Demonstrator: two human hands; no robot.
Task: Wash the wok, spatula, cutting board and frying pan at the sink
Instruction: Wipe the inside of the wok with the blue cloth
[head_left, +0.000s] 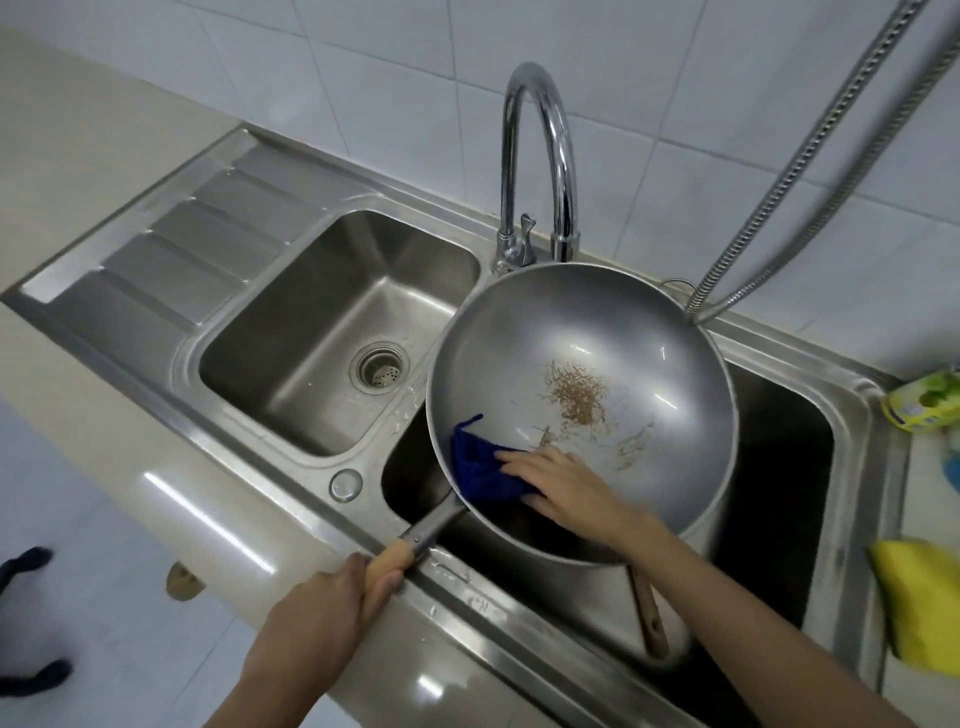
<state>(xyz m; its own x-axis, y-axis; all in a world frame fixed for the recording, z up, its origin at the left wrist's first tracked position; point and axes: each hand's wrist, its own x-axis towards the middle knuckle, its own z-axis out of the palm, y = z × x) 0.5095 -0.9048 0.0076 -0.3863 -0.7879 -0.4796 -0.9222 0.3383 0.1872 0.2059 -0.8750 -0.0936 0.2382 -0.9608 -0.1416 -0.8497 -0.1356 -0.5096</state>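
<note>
The steel sink (156, 249) has two basins sunk into the pale surface (78, 156), with the tap (540, 156) at twelve o'clock and a metal hose (810, 156) running off toward one o'clock. The wok (597, 332) is tilted over the basin at three o'clock, its bowl facing the camera and a patch of brown residue (576, 392) just above its centre. The left hand (332, 597), at seven o'clock, is wrapped tight around the wooden handle (387, 564). The right hand (561, 488) lies with fingers flat, pressing a blue cloth (480, 470) onto the inner wall at the wok's seven o'clock. A wooden handle (647, 613) shows below the wok in the dark basin, possibly the spatula's; the rest is hidden. So the wok scrub is in hand, first of four items. The next move likely calls for sweeping the cloth up toward the residue while the handle grip steadies the tilt.
</note>
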